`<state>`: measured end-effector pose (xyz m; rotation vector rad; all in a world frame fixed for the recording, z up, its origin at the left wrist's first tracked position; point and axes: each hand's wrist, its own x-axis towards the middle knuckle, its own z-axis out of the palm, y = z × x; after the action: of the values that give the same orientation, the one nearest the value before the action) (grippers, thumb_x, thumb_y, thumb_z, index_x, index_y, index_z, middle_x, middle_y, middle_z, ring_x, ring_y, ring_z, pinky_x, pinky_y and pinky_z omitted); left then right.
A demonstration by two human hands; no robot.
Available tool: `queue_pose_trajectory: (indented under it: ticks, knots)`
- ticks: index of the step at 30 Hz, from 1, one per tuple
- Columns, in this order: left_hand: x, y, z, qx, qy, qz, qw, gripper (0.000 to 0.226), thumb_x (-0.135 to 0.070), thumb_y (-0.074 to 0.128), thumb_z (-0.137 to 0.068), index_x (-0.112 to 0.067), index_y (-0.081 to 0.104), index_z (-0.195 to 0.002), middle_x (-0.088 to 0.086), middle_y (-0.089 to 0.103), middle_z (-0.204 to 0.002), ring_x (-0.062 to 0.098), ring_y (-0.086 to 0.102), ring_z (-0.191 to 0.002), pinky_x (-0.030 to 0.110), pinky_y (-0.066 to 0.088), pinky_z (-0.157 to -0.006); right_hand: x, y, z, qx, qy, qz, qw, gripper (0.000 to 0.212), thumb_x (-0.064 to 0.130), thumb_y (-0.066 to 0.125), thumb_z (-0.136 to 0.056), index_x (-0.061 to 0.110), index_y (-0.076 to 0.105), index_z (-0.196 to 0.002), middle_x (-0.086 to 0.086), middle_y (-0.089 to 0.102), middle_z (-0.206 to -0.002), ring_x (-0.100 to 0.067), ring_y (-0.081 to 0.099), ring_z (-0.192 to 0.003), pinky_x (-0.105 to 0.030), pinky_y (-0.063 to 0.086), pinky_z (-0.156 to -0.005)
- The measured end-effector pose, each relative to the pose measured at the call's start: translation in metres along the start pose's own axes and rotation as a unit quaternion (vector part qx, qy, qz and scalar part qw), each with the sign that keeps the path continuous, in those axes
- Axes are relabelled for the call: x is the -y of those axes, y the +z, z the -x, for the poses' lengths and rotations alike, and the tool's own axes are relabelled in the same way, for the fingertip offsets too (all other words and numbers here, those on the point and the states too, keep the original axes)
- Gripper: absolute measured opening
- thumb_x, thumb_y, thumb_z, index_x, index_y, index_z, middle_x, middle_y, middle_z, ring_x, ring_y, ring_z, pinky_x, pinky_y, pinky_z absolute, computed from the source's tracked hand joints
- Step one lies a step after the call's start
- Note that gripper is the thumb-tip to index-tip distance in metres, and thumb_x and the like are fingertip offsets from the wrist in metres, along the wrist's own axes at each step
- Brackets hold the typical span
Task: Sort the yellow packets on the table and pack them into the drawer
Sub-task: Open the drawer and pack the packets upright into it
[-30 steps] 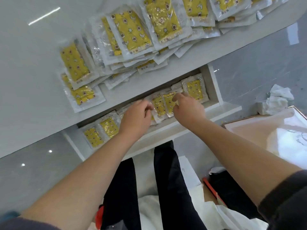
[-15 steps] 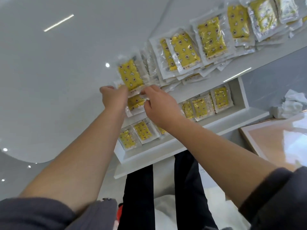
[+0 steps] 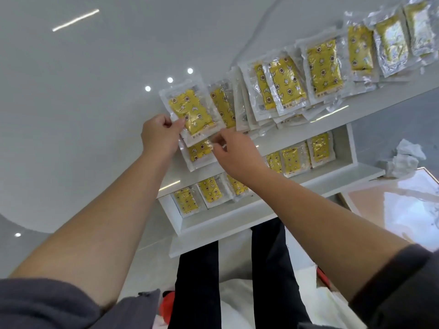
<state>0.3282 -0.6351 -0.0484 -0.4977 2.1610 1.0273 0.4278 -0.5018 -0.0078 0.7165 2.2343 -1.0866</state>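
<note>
Several yellow packets in clear wrappers lie in an overlapping row along the white table's near edge. My left hand pinches the leftmost packet by its lower left corner, lifted a little off the table. My right hand pinches the edge of a second packet that lies just below the first, at the table's edge. Below the edge the white drawer stands pulled out, with several yellow packets standing in a row inside it.
Crumpled white tissue lies on the grey floor at the right. A pinkish glossy board is at the lower right. My black trouser legs are under the drawer's front.
Both hands left the drawer and rose to the left end of the table's packet row. Each has taken hold of a packet there. The view has shifted left.
</note>
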Motion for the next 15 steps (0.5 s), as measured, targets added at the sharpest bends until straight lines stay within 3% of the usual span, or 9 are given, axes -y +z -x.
queue_pose_trajectory:
  ticks: [2,3,5,7,9,12,15]
  knots:
    - [0.007,-0.017,-0.003,-0.005,0.003,0.016,1.0,0.023,-0.025,0.071,-0.084,-0.017,0.058,-0.068,0.001,0.059,-0.068,0.018,0.053,-0.065,0.036,0.049,-0.066,0.005,0.002,-0.004,0.024,0.059,-0.045,0.997,0.028,0.032,0.05,-0.096,0.007,0.06,-0.086,-0.008,0.065,-0.081,-0.027,0.063,-0.08,-0.033,0.05,-0.067]
    - [0.01,-0.025,-0.003,-0.001,0.003,0.03,1.0,0.02,-0.021,0.069,-0.086,-0.018,0.058,-0.069,0.001,0.062,-0.072,0.019,0.058,-0.069,0.039,0.052,-0.071,0.008,0.004,-0.006,0.04,0.087,-0.076,0.993,0.039,0.039,0.05,-0.095,0.003,0.06,-0.086,-0.013,0.065,-0.08,-0.031,0.065,-0.082,-0.036,0.052,-0.07]
    - [0.012,-0.041,-0.002,0.017,0.009,0.059,0.998,0.018,-0.015,0.065,-0.089,-0.02,0.06,-0.073,0.001,0.067,-0.078,0.02,0.064,-0.078,0.041,0.055,-0.08,0.014,0.007,-0.009,0.064,0.14,-0.147,0.977,0.058,0.053,0.051,-0.092,-0.001,0.062,-0.109,-0.019,0.068,-0.098,-0.034,0.065,-0.092,-0.047,0.055,-0.084]
    - [0.011,-0.053,0.0,0.053,0.02,0.085,0.995,0.016,-0.011,0.063,-0.091,-0.019,0.061,-0.077,0.0,0.069,-0.08,0.02,0.065,-0.08,0.038,0.056,-0.08,0.018,0.009,-0.011,0.092,0.181,-0.236,0.95,0.07,0.062,0.052,-0.088,0.008,0.052,-0.131,-0.012,0.063,-0.115,-0.027,0.063,-0.101,-0.046,0.055,-0.089]
    - [0.008,-0.061,0.003,0.113,0.035,0.092,0.989,0.014,-0.007,0.062,-0.091,-0.015,0.062,-0.08,-0.001,0.071,-0.078,0.016,0.067,-0.078,0.033,0.057,-0.078,0.022,0.008,-0.012,0.124,0.203,-0.321,0.917,0.077,0.067,0.053,-0.084,0.015,0.046,-0.14,-0.008,0.057,-0.129,-0.025,0.059,-0.111,-0.045,0.053,-0.092]
    - [0.001,-0.063,0.011,0.216,0.042,0.072,0.973,0.011,0.0,0.06,-0.09,-0.01,0.062,-0.085,0.001,0.072,-0.08,0.014,0.068,-0.075,0.027,0.058,-0.074,0.022,0.007,-0.011,0.17,0.207,-0.406,0.874,0.071,0.07,0.057,-0.079,0.024,0.055,-0.133,-0.005,0.062,-0.129,-0.027,0.063,-0.112,-0.047,0.052,-0.095]
    - [-0.003,-0.052,0.018,0.286,0.032,0.04,0.957,0.011,0.004,0.062,-0.087,-0.005,0.061,-0.093,0.01,0.068,-0.093,0.018,0.067,-0.083,0.029,0.058,-0.081,0.018,0.002,-0.006,0.154,0.209,-0.473,0.842,0.042,0.04,0.061,-0.093,0.013,0.06,-0.125,-0.007,0.071,-0.113,-0.024,0.07,-0.099,-0.044,0.058,-0.084]
